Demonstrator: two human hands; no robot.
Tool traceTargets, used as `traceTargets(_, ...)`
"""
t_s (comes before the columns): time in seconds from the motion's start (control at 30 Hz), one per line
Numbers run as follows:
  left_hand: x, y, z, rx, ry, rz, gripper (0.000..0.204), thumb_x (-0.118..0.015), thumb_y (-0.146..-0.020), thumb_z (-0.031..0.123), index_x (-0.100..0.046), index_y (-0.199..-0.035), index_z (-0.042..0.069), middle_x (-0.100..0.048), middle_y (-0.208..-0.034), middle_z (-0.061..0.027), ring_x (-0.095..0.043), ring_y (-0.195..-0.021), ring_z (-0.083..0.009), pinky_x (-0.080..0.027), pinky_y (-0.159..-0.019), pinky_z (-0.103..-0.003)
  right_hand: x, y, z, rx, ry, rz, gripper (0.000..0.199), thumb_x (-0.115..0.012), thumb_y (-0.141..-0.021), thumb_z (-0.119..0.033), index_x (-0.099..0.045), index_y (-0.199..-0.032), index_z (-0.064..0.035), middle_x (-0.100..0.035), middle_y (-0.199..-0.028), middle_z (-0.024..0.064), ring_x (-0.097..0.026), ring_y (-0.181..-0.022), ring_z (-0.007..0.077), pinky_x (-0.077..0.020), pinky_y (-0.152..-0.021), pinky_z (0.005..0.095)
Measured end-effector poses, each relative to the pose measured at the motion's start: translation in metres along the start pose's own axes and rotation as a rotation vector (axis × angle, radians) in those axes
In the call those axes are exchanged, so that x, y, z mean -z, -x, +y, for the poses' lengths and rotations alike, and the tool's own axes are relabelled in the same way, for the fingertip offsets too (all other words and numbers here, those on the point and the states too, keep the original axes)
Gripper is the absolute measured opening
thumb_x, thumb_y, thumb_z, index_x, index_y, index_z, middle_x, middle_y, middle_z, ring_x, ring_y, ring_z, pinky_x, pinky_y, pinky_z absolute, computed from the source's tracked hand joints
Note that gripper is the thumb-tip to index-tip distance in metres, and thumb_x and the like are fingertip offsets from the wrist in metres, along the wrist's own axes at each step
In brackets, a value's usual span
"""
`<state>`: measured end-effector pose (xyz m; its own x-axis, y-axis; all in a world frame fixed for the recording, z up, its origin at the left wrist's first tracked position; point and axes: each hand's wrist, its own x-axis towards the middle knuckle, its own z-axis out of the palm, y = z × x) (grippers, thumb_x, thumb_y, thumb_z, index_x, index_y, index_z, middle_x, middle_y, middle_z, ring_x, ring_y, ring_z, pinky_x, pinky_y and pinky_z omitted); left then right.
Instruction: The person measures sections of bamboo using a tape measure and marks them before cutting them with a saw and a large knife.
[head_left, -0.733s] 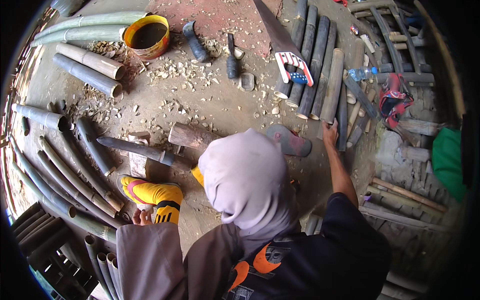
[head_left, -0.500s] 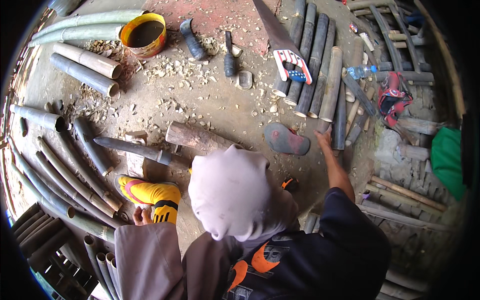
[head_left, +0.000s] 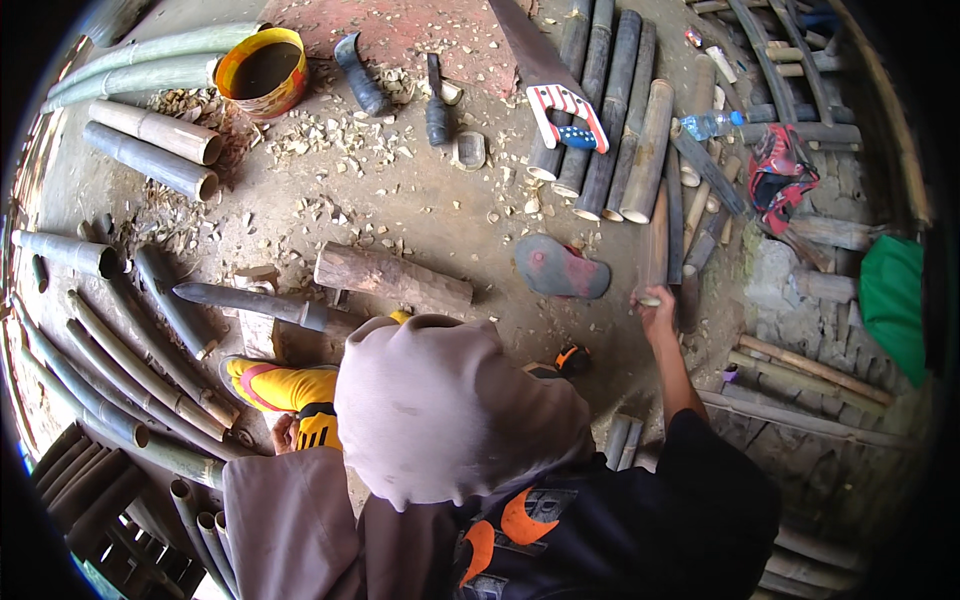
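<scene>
My right hand (head_left: 657, 312) is closed around the near end of a brown bamboo pole (head_left: 655, 240), whose pale cut end shows at the fingers. This pole lies beside a row of dark bamboo poles (head_left: 610, 130). At the left, my left hand (head_left: 284, 432) rests against the ankle of a foot in a yellow sock (head_left: 300, 388); cloth hides most of its fingers. Just beyond that foot, a machete (head_left: 250, 300) lies across a wooden block (head_left: 262, 335). A short log (head_left: 395, 278) lies to its right, and a grey and red sandal (head_left: 562, 268) is left of my right hand.
A handsaw (head_left: 568, 115) with a striped handle rests on the poles. Beyond the log are a yellow bucket (head_left: 262, 105), a dark-handled tool (head_left: 436, 110) and scattered chips. Several bamboo lengths (head_left: 150, 360) fill the left. A water bottle (head_left: 708, 125) and green cloth (head_left: 893, 310) are at right.
My right hand has drawn nearer to me and turned, with a brown bamboo pole now showing in its grip. My left hand has stayed by the ankle. The whole view has shifted slightly.
</scene>
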<state>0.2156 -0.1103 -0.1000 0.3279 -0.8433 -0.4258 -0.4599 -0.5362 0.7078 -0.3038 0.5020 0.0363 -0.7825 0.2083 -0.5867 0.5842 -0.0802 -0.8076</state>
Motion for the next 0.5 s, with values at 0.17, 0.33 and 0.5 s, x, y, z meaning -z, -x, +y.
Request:
traceTargets(0.17, 0.009, -0.001, 0.006, -0.005, 0.002, 0.011, 0.028, -0.064, -0.085, 0.012, -0.059, -0.11, 0.002, -0.055, -0.116, -0.0124, -0.059, -0.099, -0.0227, -0.051, -0.082, -0.034, -0.049, 0.069, 0.018, 0.228, 0.174, 0.112, 0.058, -0.066, -0.073, -0.009, -0.044, -0.125, 0.0001, -0.06, -0.088, 0.014, -0.063, -0.075, 0.0294, -0.054, -0.064, 0.0403)
traceTargets(0.33, 0.011, -0.003, 0.008, -0.021, 0.033, -0.015, 0.028, -0.065, -0.085, 0.013, -0.059, -0.11, 0.002, -0.055, -0.116, -0.013, -0.06, -0.099, -0.0233, -0.052, -0.082, -0.034, -0.108, 0.093, 0.005, 0.94, 1.015, 0.2, 0.074, -0.071, -0.073, -0.013, -0.037, -0.138, -0.0009, -0.056, -0.115, 0.023, -0.054, -0.106, 0.0416, -0.0434, -0.092, 0.0459)
traceTargets(0.5, 0.012, 0.004, 0.017, -0.046, 0.08, -0.029, 0.029, -0.065, -0.085, 0.013, -0.059, -0.111, 0.003, -0.056, -0.116, -0.0135, -0.06, -0.099, -0.0239, -0.052, -0.082, -0.035, -0.151, 0.087, 0.003, 1.05, 1.231, 0.05, 0.079, -0.076, -0.067, -0.009, -0.041, -0.138, -0.0045, -0.049, -0.128, 0.0221, -0.047, -0.116, 0.0405, -0.0394, -0.099, 0.0452)
